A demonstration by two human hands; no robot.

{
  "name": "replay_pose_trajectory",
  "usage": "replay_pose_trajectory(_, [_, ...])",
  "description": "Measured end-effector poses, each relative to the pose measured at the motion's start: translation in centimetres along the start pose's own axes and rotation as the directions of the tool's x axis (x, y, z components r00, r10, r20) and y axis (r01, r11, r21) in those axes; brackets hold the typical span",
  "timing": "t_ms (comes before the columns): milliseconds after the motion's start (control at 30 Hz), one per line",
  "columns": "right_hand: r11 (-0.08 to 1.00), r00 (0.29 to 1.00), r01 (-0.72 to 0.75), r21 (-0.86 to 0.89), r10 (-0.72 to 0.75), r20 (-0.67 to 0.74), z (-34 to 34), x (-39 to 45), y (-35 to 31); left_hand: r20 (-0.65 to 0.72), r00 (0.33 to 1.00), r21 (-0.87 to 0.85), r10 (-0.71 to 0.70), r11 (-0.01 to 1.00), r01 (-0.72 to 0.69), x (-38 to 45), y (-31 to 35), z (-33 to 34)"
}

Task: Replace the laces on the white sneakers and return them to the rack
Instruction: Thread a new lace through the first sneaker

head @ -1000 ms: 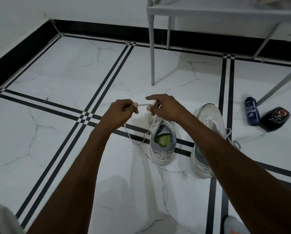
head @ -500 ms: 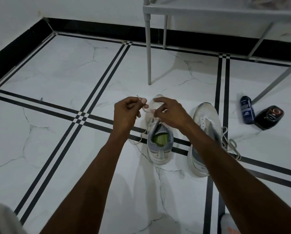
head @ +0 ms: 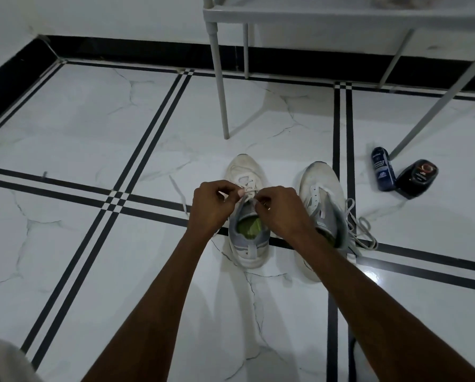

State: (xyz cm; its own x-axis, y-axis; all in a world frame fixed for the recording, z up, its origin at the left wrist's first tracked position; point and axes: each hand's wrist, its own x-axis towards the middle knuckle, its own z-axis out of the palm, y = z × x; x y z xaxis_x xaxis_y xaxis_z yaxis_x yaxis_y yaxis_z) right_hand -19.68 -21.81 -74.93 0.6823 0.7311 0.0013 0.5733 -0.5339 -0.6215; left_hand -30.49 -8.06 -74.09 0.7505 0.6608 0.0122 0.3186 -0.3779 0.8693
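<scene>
Head view is showing two bare forearms reaching forward over a white marble floor [head: 65, 128] crossed by black stripes. The left hand [head: 213, 206] and the right hand [head: 280, 209] are meeting close together above the tongue of the left white sneaker [head: 247, 244], each with fingers curled and pinching the white lace [head: 248, 192] at the upper eyelets. One loose end of that lace is trailing off to the left across the floor, past the black stripes. The sneaker is sitting upright, toe pointing away, its green insole showing in the opening. Just beside it to the right, the second white sneaker [head: 320, 186] is lying partly under the right forearm, with a grey lace [head: 360, 227] spilling in loops off its right side. Whether that lace is threaded through any eyelets is hard to tell from here. Farther right, a dark blue bottle [head: 382, 169] and a black bottle [head: 418, 177] are lying touching each other near a leg of the white rack [head: 222, 86], which is standing against the wall at the top.
</scene>
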Motion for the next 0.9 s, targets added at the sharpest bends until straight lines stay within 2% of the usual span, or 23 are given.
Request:
replay_pose_trajectory(100, [0.951, 0.984, -0.174, 0.257, 0.157, 0.087, -0.8, 0.5, 1.3, 0.051, 0.999, 0.065, 0.015, 0.998, -0.018, 0.2, -0.1, 0.7])
replay_pose_trajectory(233, [0.796, 0.926, -0.367, 0.481, 0.265, 0.268, -1.7, 1.0, 2.1, 0.069, 0.997, 0.153, 0.037, 0.987, -0.047, 0.1, -0.3, 1.4])
replay_pose_trajectory(400, [0.759, 0.908, -0.415, 0.502, 0.306, 0.287, -1.8, 1.6, 1.9, 0.070, 0.990, 0.153, 0.122, 0.979, -0.131, -0.1, -0.4, 1.6])
replay_pose_trajectory(567, [0.639, 0.867, -0.497, 0.587, 0.353, 0.350, -2.2, 1.5, 1.3, 0.061, 0.976, 0.172, 0.207, 0.962, -0.214, -0.9, -0.8, 1.9])
replay_pose_trajectory(667, [0.564, 0.836, -0.549, 0.617, 0.376, 0.400, -2.4, 1.6, 0.9, 0.040, 0.976, 0.185, 0.213, 0.959, -0.217, -1.2, -1.1, 2.1])
replay_pose_trajectory(900, [0.515, 0.798, -0.602, 0.610, 0.427, 0.426, -2.2, 1.9, 0.3, -0.081, 0.982, 0.216, 0.169, 0.965, -0.148, -2.0, -1.7, 3.2])
